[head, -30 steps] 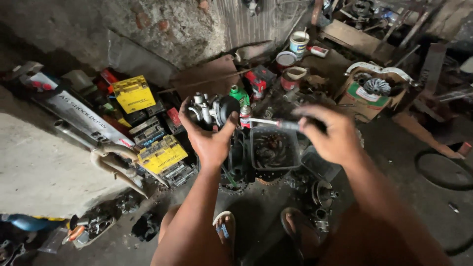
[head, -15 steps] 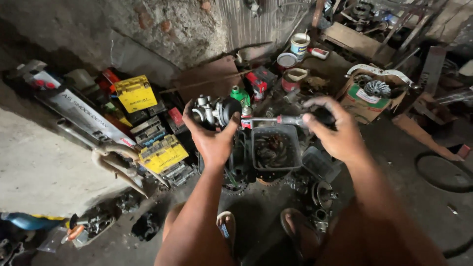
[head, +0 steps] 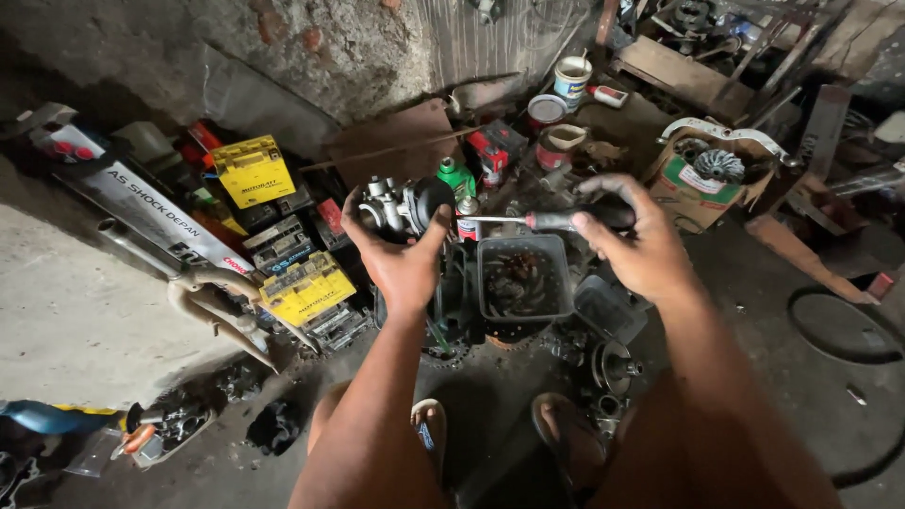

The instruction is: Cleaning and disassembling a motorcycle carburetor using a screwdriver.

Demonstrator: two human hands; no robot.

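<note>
Two hands, carburetor, screwdriver, cluttered concrete floor

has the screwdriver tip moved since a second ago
Yes. The screwdriver in the right hand sits slightly higher against the black tray, its tip closer to the carburetor in the left hand.

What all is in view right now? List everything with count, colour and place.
carburetor: one, silver and black, held up at centre
screwdriver: one, black handle, metal shaft pointing at the carburetor
parts tray: one, dark, below the screwdriver
yellow boxes: two, left of centre on the floor
green bottle: one, behind the carburetor
cans: three, white and red, near the wall
cardboard box: one, brown, upper right
exhaust pipe: one, pale metal, left floor
sandals: two, bottom centre
left hand: grips the carburetor
right hand: grips the screwdriver
</note>
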